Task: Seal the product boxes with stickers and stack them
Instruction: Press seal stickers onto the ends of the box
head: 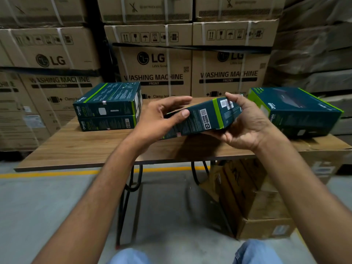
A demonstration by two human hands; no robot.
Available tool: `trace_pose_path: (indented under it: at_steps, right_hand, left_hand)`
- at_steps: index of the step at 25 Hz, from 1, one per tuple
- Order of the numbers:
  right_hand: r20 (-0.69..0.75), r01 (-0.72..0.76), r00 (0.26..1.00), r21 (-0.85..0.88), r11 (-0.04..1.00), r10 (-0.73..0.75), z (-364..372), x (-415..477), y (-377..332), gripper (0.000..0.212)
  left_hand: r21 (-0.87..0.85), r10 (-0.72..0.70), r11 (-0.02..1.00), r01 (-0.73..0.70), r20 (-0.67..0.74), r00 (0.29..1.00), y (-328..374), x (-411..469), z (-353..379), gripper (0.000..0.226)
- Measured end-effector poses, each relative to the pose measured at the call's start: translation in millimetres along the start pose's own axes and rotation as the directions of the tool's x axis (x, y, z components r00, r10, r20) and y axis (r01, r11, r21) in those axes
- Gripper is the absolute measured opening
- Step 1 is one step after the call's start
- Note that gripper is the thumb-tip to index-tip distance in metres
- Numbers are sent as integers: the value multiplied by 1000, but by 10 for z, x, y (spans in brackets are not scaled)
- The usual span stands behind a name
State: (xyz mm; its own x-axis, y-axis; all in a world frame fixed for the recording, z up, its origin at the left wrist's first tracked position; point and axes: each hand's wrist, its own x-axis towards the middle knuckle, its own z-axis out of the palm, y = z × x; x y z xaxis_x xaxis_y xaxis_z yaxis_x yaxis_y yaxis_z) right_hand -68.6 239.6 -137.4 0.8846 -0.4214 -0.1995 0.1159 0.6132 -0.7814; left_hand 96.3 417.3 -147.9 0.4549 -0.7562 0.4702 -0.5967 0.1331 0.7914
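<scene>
Over the tabletop (76,149), the left grip (162,119) and right grip (245,126) each curled round an end of a tilted box (202,119), hiding both ends. A stack of boxes (108,109), possibly stickered, sat on the tabletop's left side; another pile (297,109) sat on its right.

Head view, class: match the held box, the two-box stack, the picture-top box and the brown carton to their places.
1 held box
2 two-box stack
3 picture-top box
4 brown carton

A on the floor by the table
B table's left side
C between left hand and right hand
D table's right end

Pairs: 1-C, 2-B, 3-D, 4-A
</scene>
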Motion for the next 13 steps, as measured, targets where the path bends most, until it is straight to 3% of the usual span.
trace_pose_path:
  at_steps: [5,8,13]
  right_hand:
    - [-39,10,999,107,994,-6,-45,17,67,54]
    - [-32,-10,999,100,995,13,-64,73,98,58]
    - [-7,-38,999,105,994,39,-49,99,89,58]
  left_hand:
    - [5,-135,989,147,-365,921,-309,-100,-150,26]
    - [-75,-214,977,201,-390,895,-426,-110,-224,33]
    - [-47,-178,984,174,-396,901,-431,-106,-265,42]
